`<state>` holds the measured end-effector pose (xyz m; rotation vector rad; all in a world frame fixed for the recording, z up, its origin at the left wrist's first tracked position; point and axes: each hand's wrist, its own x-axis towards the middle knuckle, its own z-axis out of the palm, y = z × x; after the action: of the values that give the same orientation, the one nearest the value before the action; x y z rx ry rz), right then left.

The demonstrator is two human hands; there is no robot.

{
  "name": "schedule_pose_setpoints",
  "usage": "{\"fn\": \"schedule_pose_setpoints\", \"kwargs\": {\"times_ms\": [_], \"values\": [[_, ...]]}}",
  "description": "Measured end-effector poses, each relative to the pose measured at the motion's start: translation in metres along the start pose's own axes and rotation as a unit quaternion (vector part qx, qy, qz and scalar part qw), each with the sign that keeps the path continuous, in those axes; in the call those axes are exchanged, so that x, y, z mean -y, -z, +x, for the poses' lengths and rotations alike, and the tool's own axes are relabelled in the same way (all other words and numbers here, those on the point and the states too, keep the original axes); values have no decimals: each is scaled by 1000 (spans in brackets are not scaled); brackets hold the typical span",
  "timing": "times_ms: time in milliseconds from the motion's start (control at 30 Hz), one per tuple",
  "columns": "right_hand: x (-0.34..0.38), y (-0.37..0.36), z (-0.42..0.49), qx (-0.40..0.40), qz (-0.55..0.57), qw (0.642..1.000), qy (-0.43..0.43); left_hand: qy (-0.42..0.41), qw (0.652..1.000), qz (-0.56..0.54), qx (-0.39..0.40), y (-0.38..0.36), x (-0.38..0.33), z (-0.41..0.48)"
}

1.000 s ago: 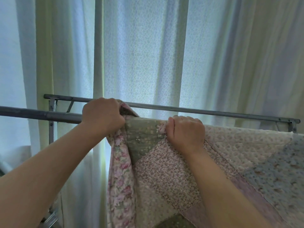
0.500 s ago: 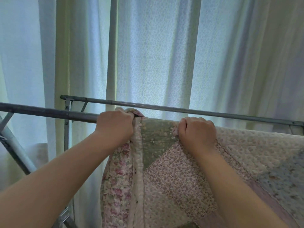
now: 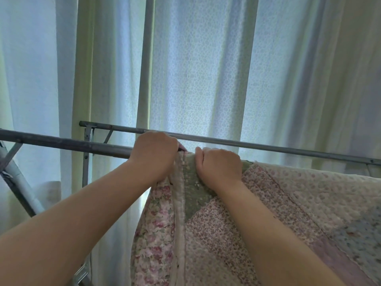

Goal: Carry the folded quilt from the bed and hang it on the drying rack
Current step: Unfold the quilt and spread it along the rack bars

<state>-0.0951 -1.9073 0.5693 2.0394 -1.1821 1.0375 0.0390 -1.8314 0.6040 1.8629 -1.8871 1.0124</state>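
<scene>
A floral patchwork quilt in pink, green, cream and blue hangs over the near grey bar of the metal drying rack and drapes down toward me. My left hand is closed on the quilt's left edge at the top of the bar. Just to its right, my right hand is closed on the top fold over a green patch. The two fists are almost touching. A second, thinner rack bar runs behind both hands.
White lace curtains and pale green drapes hang close behind the rack. The rack's folding legs slant down at the left, and a bracket post joins the bars there.
My right hand has slid left along the bar toward my left hand, bunching the green patch between them. The view has shifted so the rack's left end shows more.
</scene>
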Motion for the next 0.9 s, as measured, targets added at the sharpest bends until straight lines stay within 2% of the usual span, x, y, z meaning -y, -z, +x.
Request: {"fn": "schedule_pose_setpoints", "kwargs": {"times_ms": [233,300,467,600,733,900], "values": [[1,-1,-4,-55,11,998,-1,-42,986,70,145,5,-11,25],[1,-2,-4,-64,9,998,0,-51,982,91,158,7,-11,33],[-3,-1,-5,-74,5,997,-2,-32,992,84,88,-6,-2,40],[1,-1,-4,-68,6,998,-3,26,998,29,55,-15,26,36],[1,-2,-4,-71,15,997,-10,91,995,29,13,-27,58,19],[0,-2,-4,-59,15,998,-11,73,993,83,-28,-37,58,2]]}}
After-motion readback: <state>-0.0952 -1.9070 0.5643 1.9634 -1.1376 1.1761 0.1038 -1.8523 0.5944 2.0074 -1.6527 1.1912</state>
